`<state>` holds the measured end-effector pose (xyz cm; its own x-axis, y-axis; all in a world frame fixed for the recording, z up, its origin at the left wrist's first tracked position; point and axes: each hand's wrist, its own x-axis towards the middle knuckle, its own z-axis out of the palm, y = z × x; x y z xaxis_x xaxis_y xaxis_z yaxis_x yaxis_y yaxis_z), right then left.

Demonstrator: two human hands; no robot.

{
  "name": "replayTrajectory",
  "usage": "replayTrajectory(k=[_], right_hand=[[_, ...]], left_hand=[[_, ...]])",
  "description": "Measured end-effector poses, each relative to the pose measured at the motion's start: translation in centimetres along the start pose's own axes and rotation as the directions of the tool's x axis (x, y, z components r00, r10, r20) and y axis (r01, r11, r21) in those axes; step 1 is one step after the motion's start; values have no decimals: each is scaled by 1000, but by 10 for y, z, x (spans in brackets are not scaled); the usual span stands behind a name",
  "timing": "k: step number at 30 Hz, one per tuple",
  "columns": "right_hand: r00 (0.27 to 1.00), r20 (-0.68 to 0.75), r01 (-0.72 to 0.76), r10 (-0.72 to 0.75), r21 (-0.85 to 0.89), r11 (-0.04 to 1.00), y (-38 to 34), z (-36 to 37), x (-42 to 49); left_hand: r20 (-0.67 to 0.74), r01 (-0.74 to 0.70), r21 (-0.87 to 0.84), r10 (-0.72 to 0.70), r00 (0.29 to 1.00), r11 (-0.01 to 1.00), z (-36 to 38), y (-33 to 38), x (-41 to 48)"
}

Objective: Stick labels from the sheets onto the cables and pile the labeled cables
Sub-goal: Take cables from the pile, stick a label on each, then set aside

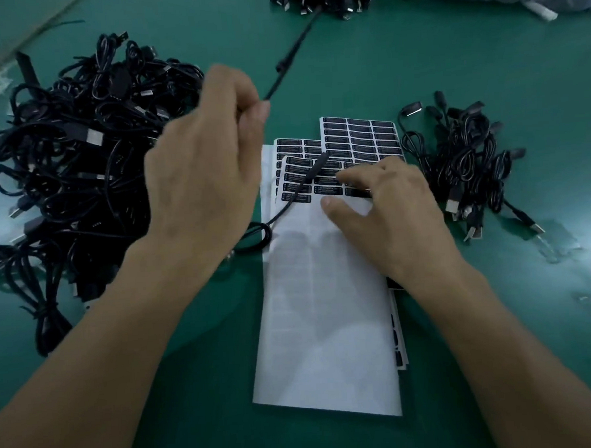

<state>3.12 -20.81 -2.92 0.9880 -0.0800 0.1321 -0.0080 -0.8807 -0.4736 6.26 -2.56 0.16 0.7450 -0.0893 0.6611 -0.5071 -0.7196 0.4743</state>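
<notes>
Left hand [208,153]: raised, pinching a cable [288,56] that runs toward the table's [450,61] far edge.
Right hand [389,212]: fingers bent on the top sheet [323,325], mid-table, at its last labels [326,189]; whether it pinches one cannot be told.
Large pile [78,149]: left edge.
Small pile [462,160]: right.
Risk: the loose cable [313,169] lying across the sheet may snag a peeled label, or the label may fold onto itself.

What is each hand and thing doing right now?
left hand: raised, pinching a thin black cable.
right hand: fingertips on the top label sheet; grip unclear.
top label sheet: mostly bare, labels only at top.
big cable pile: tangled, at left.
small cable pile: heaped at right.
</notes>
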Motion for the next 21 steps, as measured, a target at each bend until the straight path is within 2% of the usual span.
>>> replayTrajectory(k=[2,3,5,7,9,11,13,15,17,19,21], right_hand=[[998,2,-63,63,-81,995,2,1,-2],[997,-14,-75,74,-93,993,1,-1,-2],[996,-6,-90,90,-103,991,1,0,-2],[995,37,-95,98,-74,993,1,0,1],[995,61,-84,84,-3,996,4,0,4],[997,49,-68,63,118,991,6,-1,6],[999,25,-52,47,254,966,6,-2,3],[999,-13,-34,40,330,943,4,-4,2],[995,-26,-76,94,404,911,6,-5,3],[985,13,-151,170,535,831,8,-10,4],[983,58,-169,177,680,713,11,-14,6]], left_hand=[[-61,-13,-107,7,998,994,-4,1,4],[-35,7,-185,-14,999,983,-4,2,5],[170,144,-320,-93,981,936,-2,4,4],[448,276,-252,-141,883,927,7,7,-3],[574,233,3,-192,796,972,17,9,-13],[537,136,233,-244,807,963,20,9,-18],[469,101,326,-253,846,940,19,4,-16],[441,117,341,-269,856,933,17,-2,-13],[412,122,349,-269,871,929,15,-7,-13],[370,131,372,-277,887,919,13,-10,-12],[342,144,378,-283,896,915,11,-12,-10]])
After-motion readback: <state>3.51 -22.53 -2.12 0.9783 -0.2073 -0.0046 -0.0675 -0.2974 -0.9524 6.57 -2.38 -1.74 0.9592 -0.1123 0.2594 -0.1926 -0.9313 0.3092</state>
